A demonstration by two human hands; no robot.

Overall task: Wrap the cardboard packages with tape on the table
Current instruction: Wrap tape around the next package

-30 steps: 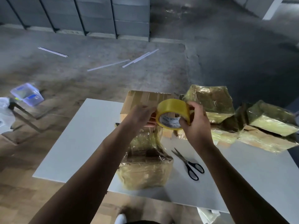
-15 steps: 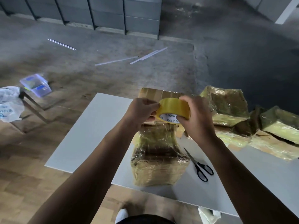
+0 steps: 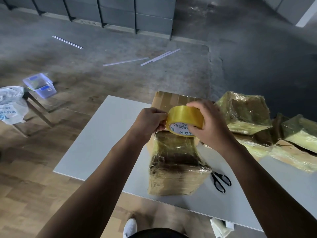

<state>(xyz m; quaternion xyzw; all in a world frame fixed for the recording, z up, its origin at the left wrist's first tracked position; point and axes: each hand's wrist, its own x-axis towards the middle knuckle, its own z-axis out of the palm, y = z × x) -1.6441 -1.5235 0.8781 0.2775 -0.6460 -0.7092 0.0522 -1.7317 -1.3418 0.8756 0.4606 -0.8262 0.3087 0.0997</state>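
Tape roll (image 3: pixel 185 117) tilts flatter now; my right hand (image 3: pixel 211 125) grips it steady so my left hand (image 3: pixel 150 121) pinches at its end

Only thing I can actually read is on the tape roll (image 3: pixel 184 115) — the white core inside it has black print running round the ring, "MADE IN CHINA", repeated. One run shows as "MADE IN C" before it curves out of sight, the next as "IN CHINA", and the right hand (image 3: pixel 211 124) covers the rest. The white plastic bag (image 3: pixel 12 105) off to the left has blue print, too blurry to make out. Blue labels on the clear plastic container (image 3: pixel 40 85) — can't read those either.
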